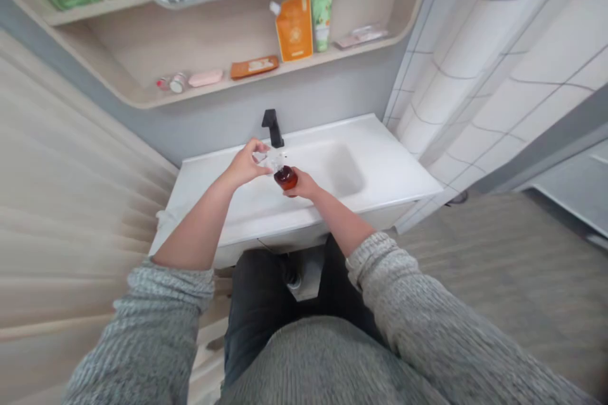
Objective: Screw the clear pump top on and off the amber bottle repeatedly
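Over the white sink [380, 164], my right hand [304, 186] is wrapped round a small amber-brown bottle [286, 177] and holds it upright. My left hand [244, 163] pinches the bottle's clear top [273, 158] from the left side, fingers closed on it. Both hands hover just in front of the black faucet [272, 126]. The grey knitted sleeves are pushed up on both forearms.
A wooden shelf [266, 73] above the sink carries an orange pouch [294, 28], a green tube [322, 16], a pink soap [205, 78], an orange flat pack [254, 67] and small jars. A tiled wall stands at the right, a ribbed panel at the left.
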`<state>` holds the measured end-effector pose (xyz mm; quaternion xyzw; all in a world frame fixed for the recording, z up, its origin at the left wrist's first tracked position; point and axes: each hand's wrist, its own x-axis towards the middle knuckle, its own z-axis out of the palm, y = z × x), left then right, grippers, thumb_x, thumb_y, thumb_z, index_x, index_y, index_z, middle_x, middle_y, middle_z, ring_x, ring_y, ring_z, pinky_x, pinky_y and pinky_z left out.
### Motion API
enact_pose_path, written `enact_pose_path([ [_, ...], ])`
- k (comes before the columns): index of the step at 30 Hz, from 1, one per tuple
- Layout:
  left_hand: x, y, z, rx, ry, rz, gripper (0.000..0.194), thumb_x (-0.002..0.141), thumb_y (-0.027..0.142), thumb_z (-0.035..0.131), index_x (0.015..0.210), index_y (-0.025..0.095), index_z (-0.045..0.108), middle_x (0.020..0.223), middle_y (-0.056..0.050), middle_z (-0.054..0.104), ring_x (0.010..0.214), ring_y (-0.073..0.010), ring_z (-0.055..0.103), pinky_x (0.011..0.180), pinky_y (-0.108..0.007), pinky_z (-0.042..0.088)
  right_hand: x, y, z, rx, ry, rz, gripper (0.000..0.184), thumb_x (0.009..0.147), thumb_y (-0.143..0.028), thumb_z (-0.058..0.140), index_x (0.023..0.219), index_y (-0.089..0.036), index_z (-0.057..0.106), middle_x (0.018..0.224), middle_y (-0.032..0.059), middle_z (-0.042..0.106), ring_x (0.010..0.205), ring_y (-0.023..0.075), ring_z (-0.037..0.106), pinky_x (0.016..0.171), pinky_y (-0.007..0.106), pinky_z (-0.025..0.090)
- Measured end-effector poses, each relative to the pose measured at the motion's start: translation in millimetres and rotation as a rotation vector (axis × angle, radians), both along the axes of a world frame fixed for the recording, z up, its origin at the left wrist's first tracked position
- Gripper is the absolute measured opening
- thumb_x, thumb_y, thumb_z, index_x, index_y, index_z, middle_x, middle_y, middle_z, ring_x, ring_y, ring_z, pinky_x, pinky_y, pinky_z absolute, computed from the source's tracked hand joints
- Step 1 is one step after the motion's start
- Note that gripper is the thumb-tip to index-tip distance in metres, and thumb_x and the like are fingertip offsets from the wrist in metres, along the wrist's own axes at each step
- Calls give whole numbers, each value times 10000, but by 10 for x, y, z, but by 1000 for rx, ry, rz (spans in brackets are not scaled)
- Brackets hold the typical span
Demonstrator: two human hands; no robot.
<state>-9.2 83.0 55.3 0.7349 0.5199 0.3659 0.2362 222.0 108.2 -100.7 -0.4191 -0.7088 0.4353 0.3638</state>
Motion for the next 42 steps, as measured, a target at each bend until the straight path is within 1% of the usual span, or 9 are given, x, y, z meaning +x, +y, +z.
enact_pose_path([
  [8,63,136,104,6,72,-29,674,531,285,999,1014,276,530,1228,-56,772,1131,-278,708,942,-420,579,8,6,4,7,16,-29,782,616,-264,1008,1340,-220,716,1141,27,837,1053,284,791,1007,433,637],
  [11,78,176,154,-1,94,-40,676,517,283,1001,1014,275,543,1222,-56,781,1142,-286,705,945,-419,580,11,15,-12,21,23,-33,768,622,-275,1002,1333,-221,716,1147,27,836,1058,280,788,1017,438,636],
  [16,94,214,221,-7,109,-77,672,515,298,1001,1002,272,539,1237,-66,792,1173,-293,699,949,-420,574,-4,47,-60,28,67,-33,805,618,-286,1001,1364,-220,704,1151,31,829,1079,293,788,1029,458,638],
  [20,112,228,266,-15,125,-85,670,505,302,1007,980,268,536,1230,-80,791,1128,-286,699,927,-419,571,-13,59,-71,15,87,-22,831,609,-288,1001,1378,-223,693,1148,24,825,1078,293,787,1020,459,647],
  [26,179,235,376,-33,158,-104,680,486,320,1024,968,265,547,1210,-82,795,1084,-283,697,921,-423,567,-9,29,-8,26,81,-29,795,618,-294,1009,1344,-199,700,1135,45,829,1057,301,782,1006,465,650],
  [31,227,265,469,-60,209,-111,693,465,337,1031,970,264,562,1177,-63,787,1077,-291,704,947,-441,563,8,-10,69,30,47,-34,776,636,-296,1013,1341,-222,698,1147,40,836,1053,295,786,1007,452,647],
  [36,243,304,504,-71,224,-119,707,453,336,1043,972,267,567,1151,-50,782,1123,-309,717,996,-454,558,13,-20,80,23,54,-28,758,663,-279,1002,1352,-215,691,1158,41,837,1042,280,792,1004,430,643],
  [40,248,329,505,-62,236,-123,691,466,313,1041,964,269,566,1130,-43,782,1102,-306,720,1002,-462,563,8,-12,62,29,74,-32,787,649,-272,1005,1368,-226,686,1194,46,835,1102,293,795,1015,428,645],
  [42,249,341,506,-52,243,-125,690,460,306,1044,960,270,570,1112,-38,780,1089,-303,718,1002,-465,567,5,-11,58,17,87,-25,796,647,-268,1002,1375,-230,683,1190,45,836,1089,292,800,996,424,653],
])
